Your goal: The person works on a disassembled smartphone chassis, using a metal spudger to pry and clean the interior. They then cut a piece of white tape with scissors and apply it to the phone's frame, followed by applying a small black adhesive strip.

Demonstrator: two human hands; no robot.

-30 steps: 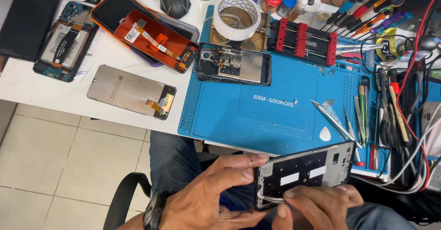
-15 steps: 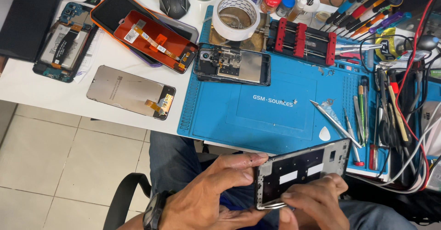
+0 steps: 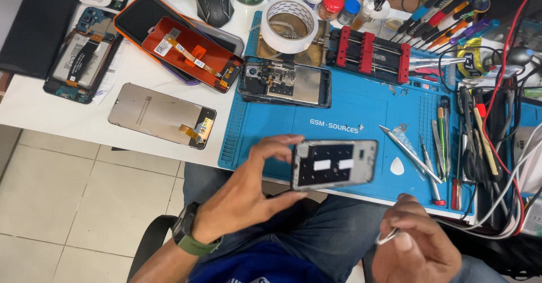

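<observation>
Now the left hand alone lifts the phone frame higher.

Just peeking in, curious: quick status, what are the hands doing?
Left hand grips phone frame above blue mat. Right hand apart, pinching a small pale strip. Opened phone and tweezers lie on the mat beyond.

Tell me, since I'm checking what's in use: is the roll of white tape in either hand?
No. The roll of white tape lies on the desk, while the left hand holds a phone frame.
</observation>
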